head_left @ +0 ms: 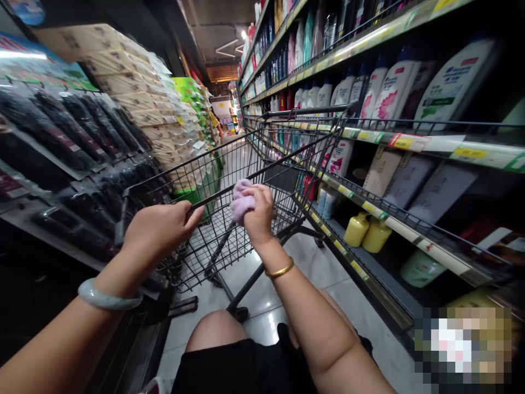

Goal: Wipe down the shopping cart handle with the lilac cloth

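A black wire shopping cart (pixel 197 180) stands in front of me, tilted across the aisle, and its basket looks bare inside. My left hand (pixel 164 224), with a pale bangle at the wrist, is closed round the cart's dark top bar on the left. In my right hand (pixel 259 210), a crumpled lilac cloth (pixel 243 203) is bunched against the same bar. The fingers are wrapped over the cloth, and part of the bar is hidden behind it. A gold bracelet sits on that wrist.
Shelves (pixel 410 137) of shampoo bottles (pixel 396 82) run along the right, close to the cart. At left hang packaged dark goods (pixel 57 120), with stacked packs (pixel 135 93) beyond. Yellow bottles (pixel 356 230) stand on a low shelf. A tiled floor (pixel 262 328) lies below.
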Available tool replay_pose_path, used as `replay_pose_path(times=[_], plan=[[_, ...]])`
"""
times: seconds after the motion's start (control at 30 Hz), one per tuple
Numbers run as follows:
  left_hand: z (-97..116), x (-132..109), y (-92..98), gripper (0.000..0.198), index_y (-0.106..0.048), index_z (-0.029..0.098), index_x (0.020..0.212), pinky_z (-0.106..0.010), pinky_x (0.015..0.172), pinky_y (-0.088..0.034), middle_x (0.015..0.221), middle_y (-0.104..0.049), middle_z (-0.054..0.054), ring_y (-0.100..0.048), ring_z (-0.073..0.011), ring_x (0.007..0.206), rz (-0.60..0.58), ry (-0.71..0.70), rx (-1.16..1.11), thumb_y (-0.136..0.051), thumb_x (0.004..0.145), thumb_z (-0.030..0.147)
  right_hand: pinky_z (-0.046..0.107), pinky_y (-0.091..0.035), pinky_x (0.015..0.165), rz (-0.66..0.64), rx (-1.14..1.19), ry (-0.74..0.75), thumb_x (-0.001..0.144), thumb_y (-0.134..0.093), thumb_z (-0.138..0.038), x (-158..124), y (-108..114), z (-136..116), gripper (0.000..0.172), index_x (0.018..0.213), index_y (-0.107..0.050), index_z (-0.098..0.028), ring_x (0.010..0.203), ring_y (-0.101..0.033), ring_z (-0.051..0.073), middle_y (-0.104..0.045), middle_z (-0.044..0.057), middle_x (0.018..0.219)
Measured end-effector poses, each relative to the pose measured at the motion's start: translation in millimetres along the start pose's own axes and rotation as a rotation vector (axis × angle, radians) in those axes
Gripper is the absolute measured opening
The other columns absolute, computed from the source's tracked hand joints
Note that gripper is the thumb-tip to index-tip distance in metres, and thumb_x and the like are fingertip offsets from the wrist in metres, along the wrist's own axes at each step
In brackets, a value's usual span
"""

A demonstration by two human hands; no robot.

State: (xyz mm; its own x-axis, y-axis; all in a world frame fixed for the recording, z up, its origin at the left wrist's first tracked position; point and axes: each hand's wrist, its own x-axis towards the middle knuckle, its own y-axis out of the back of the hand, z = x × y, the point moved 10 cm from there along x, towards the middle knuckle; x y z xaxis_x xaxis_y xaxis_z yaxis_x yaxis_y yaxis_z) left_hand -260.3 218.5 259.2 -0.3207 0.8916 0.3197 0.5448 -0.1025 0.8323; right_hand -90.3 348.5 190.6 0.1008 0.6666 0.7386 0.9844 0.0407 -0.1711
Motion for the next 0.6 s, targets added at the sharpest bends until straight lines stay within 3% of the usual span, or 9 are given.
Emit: replay_pose_path(times=[0.1, 0.17, 0.23, 0.33, 0.4, 0.43, 0.5, 0.6], plan=[[-6, -7, -0.5, 0.071, -0.069, 0.02, 0.095, -0.035, 0.057, -0.02, 0.081, -0.074, -0.014, -0.072, -0.0308, 0.075, 0.028, 0.013, 0.013, -0.013, 0.105, 0.062, 0.04, -0.052, 0.112, -0.234, 0.018, 0.249, 0.092, -0.064, -0.012, -21, -30, -55, 0.019, 0.099, -0.076, -0.024, 0.122, -0.063, 0.023, -0.069, 0.008, 0.12], [-10, -12, 0.1, 0.07, -0.069, 0.021, 0.095, -0.035, 0.057, -0.018, 0.083, -0.075, -0.014, -0.073, -0.0316, 0.077, 0.041, 0.018, 0.006, -0.013, 0.106, 0.06, 0.038, -0.052, 0.113, -0.307, 0.036, 0.345, 0.094, -0.061, -0.011, -30, -35, -80, 0.022, 0.1, -0.076, -0.026, 0.125, -0.063, 0.021, -0.07, 0.006, 0.119], [-11, -16, 0.5, 0.07, -0.069, 0.021, 0.094, -0.034, 0.058, -0.017, 0.083, -0.075, -0.014, -0.073, -0.0322, 0.077, 0.041, 0.005, -0.016, -0.012, 0.106, 0.06, 0.037, -0.053, 0.112, -0.207, 0.038, 0.341, 0.096, -0.063, -0.014, -20, -17, -90, 0.018, 0.101, -0.076, -0.025, 0.124, -0.064, 0.021, -0.07, 0.007, 0.119], [-11, -21, 1.0, 0.069, -0.068, 0.021, 0.092, -0.035, 0.058, -0.016, 0.079, -0.074, -0.012, -0.073, -0.0323, 0.075, 0.036, -0.036, -0.055, -0.015, 0.106, 0.064, 0.04, -0.052, 0.113, -0.006, -0.022, 0.258, 0.094, -0.064, -0.015, 19, 15, -88, 0.013, 0.1, -0.074, -0.022, 0.123, -0.062, 0.023, -0.066, 0.011, 0.121], [-12, -24, 2.1, 0.069, -0.068, 0.021, 0.092, -0.035, 0.057, -0.016, 0.076, -0.073, -0.012, -0.073, -0.0321, 0.074, 0.044, -0.051, -0.07, -0.019, 0.104, 0.068, 0.04, -0.05, 0.116, -0.069, -0.114, 0.226, 0.09, -0.059, -0.009, 53, 6, -92, 0.02, 0.1, -0.072, -0.021, 0.126, -0.06, 0.023, -0.066, 0.011, 0.122], [-12, -25, 2.5, 0.07, -0.069, 0.021, 0.092, -0.035, 0.057, -0.017, 0.075, -0.073, -0.012, -0.072, -0.0321, 0.073, 0.048, -0.055, -0.076, -0.019, 0.103, 0.07, 0.04, -0.049, 0.116, -0.18, -0.164, 0.215, 0.087, -0.057, -0.005, 67, -11, -95, 0.025, 0.1, -0.072, -0.021, 0.126, -0.06, 0.023, -0.067, 0.01, 0.121], [-13, -28, 3.0, 0.074, -0.07, 0.02, 0.094, -0.035, 0.056, -0.018, 0.075, -0.073, -0.012, -0.072, -0.0324, 0.072, 0.054, -0.067, -0.09, -0.02, 0.102, 0.074, 0.037, -0.053, 0.108, -0.532, -0.245, 0.16, 0.082, -0.053, 0.001, 82, -63, -98, 0.034, 0.1, -0.071, -0.021, 0.119, -0.064, 0.021, -0.071, 0.006, 0.116], [-13, -32, 3.7, 0.078, -0.072, 0.02, 0.105, -0.034, 0.056, -0.02, 0.08, -0.075, -0.014, -0.073, -0.0333, 0.074, 0.067, -0.084, -0.114, -0.02, 0.1, 0.077, 0.026, -0.056, 0.083, -1.205, -0.362, -0.022, 0.078, -0.052, 0.003, 52, -135, -88, 0.035, 0.098, -0.07, -0.019, 0.092, -0.068, 0.016, -0.074, 0.002, 0.1]])
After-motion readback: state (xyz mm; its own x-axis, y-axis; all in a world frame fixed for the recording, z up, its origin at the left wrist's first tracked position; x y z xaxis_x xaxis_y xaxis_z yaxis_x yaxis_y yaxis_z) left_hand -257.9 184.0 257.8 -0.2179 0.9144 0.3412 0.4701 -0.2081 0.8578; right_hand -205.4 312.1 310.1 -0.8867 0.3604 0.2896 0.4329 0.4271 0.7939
